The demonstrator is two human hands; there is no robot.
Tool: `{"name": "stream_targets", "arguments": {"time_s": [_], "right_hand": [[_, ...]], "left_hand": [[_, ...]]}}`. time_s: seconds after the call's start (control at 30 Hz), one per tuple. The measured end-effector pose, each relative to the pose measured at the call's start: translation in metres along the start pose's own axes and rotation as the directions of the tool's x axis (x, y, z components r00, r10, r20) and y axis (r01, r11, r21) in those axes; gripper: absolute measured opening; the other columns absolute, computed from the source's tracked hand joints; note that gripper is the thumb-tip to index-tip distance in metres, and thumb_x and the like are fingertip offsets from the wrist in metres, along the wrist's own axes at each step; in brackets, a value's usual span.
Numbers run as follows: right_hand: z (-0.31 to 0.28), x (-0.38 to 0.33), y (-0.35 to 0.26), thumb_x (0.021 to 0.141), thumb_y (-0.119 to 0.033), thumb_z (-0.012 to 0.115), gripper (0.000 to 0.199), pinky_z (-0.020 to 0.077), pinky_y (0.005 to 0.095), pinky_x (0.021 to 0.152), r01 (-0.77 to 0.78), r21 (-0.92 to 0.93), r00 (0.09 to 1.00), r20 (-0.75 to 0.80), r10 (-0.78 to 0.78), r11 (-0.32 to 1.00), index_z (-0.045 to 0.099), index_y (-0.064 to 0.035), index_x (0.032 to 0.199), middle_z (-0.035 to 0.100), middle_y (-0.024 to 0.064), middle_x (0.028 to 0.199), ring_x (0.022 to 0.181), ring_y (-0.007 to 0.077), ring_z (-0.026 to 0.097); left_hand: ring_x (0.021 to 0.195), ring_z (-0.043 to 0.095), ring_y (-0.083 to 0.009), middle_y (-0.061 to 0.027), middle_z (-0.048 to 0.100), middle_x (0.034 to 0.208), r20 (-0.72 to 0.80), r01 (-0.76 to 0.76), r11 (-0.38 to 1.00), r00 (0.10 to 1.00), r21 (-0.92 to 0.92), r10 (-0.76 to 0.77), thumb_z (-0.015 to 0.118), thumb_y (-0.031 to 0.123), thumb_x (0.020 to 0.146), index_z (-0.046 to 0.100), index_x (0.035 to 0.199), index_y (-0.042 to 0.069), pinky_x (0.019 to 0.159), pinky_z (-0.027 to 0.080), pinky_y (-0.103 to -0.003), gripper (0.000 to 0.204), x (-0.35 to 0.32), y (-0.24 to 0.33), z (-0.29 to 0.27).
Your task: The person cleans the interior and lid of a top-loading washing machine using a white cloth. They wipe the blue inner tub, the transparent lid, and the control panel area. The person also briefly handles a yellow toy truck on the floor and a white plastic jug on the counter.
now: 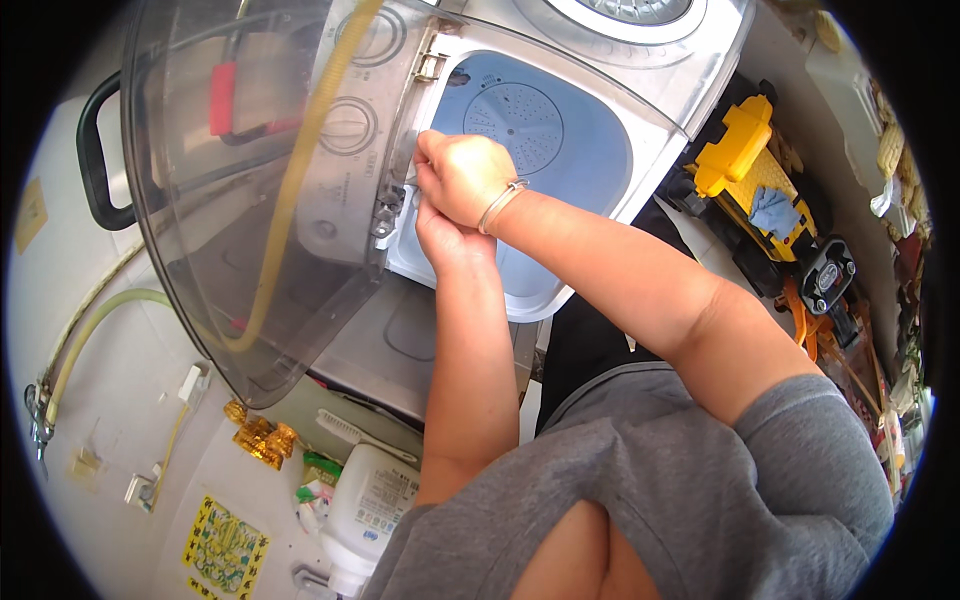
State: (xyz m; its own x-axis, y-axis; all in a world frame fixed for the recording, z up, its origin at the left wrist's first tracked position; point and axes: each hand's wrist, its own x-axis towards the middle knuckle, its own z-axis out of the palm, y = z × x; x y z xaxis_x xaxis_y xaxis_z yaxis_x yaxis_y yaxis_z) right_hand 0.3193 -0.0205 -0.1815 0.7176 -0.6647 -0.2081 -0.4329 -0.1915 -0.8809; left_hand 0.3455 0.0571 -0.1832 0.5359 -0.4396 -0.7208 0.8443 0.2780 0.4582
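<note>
My right hand point(465, 178), with thin bangles point(500, 206) at its wrist, is curled at the left rim of a washing machine's pale blue tub point(590, 170). Just below it and touching it, my left hand point(447, 235) is closed too, fingers mostly hidden. Whatever the fingers of both hands grip is too small or too covered to name. Both hands are close to the lower lid hinge point(386, 212). Behind them, a round perforated disc point(530, 105) lies at the tub's bottom. The smoky transparent lid point(200, 260) stands raised on the left.
A yellowish hose point(290, 215) runs past the lid toward a tap point(38, 430). A second round opening point(635, 8) is at the top. On the right stands a yellow toy truck point(740, 150) with a blue cloth point(773, 210). A white bottle point(375, 495) and a gold ornament point(263, 440) are at the lower left.
</note>
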Motion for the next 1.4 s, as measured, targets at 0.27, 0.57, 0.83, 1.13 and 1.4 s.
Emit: {"name": "stream_targets", "arguments": {"time_s": [0.27, 0.57, 0.83, 1.13, 1.4], "right_hand": [[-0.006, 0.015, 0.012, 0.083, -0.023, 0.061, 0.013, 0.0518, 0.0424, 0.063, -0.011, 0.0, 0.987, -0.162, 0.011, 1.0, 0.062, -0.0113, 0.089, 0.066, 0.0102, 0.072, 0.07, 0.0318, 0.065], [-0.001, 0.011, 0.028, 0.088, -0.022, 0.065, 0.018, 0.0511, 0.0282, 0.065, -0.452, 0.552, 0.88, 0.403, 0.251, 0.7, 0.063, -0.0061, 0.097, 0.067, 0.0039, 0.081, 0.072, 0.01, 0.062], [0.002, 0.013, 0.024, 0.088, -0.02, 0.06, 0.014, 0.0505, 0.0302, 0.07, -0.404, 0.367, 0.86, 0.464, 0.212, 0.838, 0.064, -0.0102, 0.097, 0.067, 0.006, 0.084, 0.075, 0.0148, 0.062], [0.006, 0.011, 0.013, 0.085, -0.024, 0.062, 0.015, 0.0495, 0.0323, 0.061, -0.366, 0.25, 0.89, 0.376, 0.259, 0.896, 0.066, -0.0155, 0.097, 0.067, 0.0029, 0.081, 0.069, 0.0145, 0.061], [0.006, 0.007, 0.021, 0.089, -0.014, 0.064, 0.01, 0.048, 0.0254, 0.072, -0.637, 0.691, 0.768, 0.535, 0.351, 0.341, 0.067, -0.0087, 0.097, 0.065, 0.0007, 0.084, 0.075, 0.0091, 0.057]], "left_hand": [[0.118, 0.053, -0.021, -0.0109, 0.056, 0.124, -0.144, -0.056, 0.995, 0.987, 0.076, 0.067, 0.038, 0.026, 0.101, 0.047, 0.128, 0.0, 0.099, 0.043, -0.037, 0.039, -0.003, 0.002, 0.013], [0.114, 0.054, -0.0198, -0.0099, 0.057, 0.121, -0.206, -0.115, 0.989, 0.969, 0.093, 0.132, 0.04, 0.025, 0.1, 0.049, 0.125, 0.0, 0.097, 0.042, -0.035, 0.036, -0.005, 0.0, 0.01], [0.113, 0.054, -0.0193, -0.008, 0.057, 0.119, -0.3, -0.076, 0.995, 0.949, 0.063, 0.091, 0.041, 0.023, 0.099, 0.052, 0.12, 0.006, 0.097, 0.041, -0.036, 0.029, -0.009, 0.005, 0.006], [0.111, 0.057, -0.0223, -0.0085, 0.059, 0.12, -0.211, -0.079, 0.994, 0.973, 0.077, 0.093, 0.038, 0.025, 0.099, 0.051, 0.124, 0.004, 0.088, 0.045, -0.038, 0.035, -0.006, 0.008, -0.002], [0.112, 0.054, -0.0181, -0.0076, 0.057, 0.119, -0.283, -0.131, 0.985, 0.946, 0.116, 0.159, 0.051, 0.023, 0.096, 0.053, 0.121, 0.005, 0.094, 0.041, -0.033, 0.031, -0.009, 0.004, 0.006]]}}
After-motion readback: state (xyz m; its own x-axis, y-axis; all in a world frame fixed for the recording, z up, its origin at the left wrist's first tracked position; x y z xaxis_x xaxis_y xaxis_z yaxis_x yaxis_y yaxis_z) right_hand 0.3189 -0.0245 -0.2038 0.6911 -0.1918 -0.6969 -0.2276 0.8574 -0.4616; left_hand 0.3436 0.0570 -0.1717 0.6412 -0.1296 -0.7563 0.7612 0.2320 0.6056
